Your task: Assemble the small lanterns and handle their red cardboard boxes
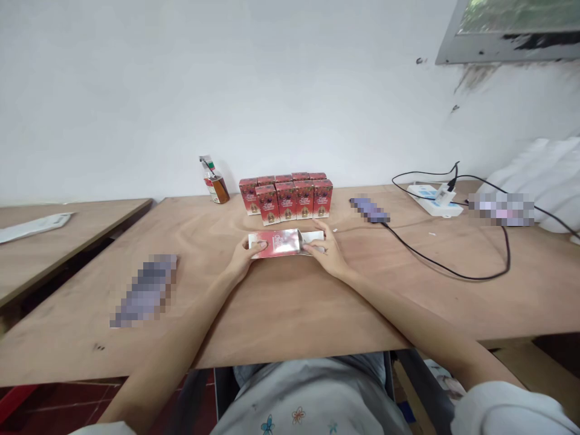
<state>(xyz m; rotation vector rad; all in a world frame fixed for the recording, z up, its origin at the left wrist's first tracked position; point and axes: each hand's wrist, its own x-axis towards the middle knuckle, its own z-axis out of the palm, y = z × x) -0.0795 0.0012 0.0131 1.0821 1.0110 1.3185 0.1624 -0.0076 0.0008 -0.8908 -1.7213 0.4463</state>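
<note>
A red printed carton [283,241] with white at its ends lies sideways between my hands, just above or on the wooden table [290,326]; which of the two I cannot tell. My left hand [244,254] grips its left end, thumb on the front face. At the right end, where pale flaps stick out, my right hand [327,251] is closed with thumb and fingers at the flap. Behind the carton several upright red boxes [287,202] with the same kind of print stand close together in two rows.
Back left stands a bottle of amber liquid [217,186]. A blurred phone-like object [147,290] lies front left. To the right are a phone [369,209] on a black cable [453,275], a white power strip [435,202], another blurred object [502,209] and white wrapped material [539,175].
</note>
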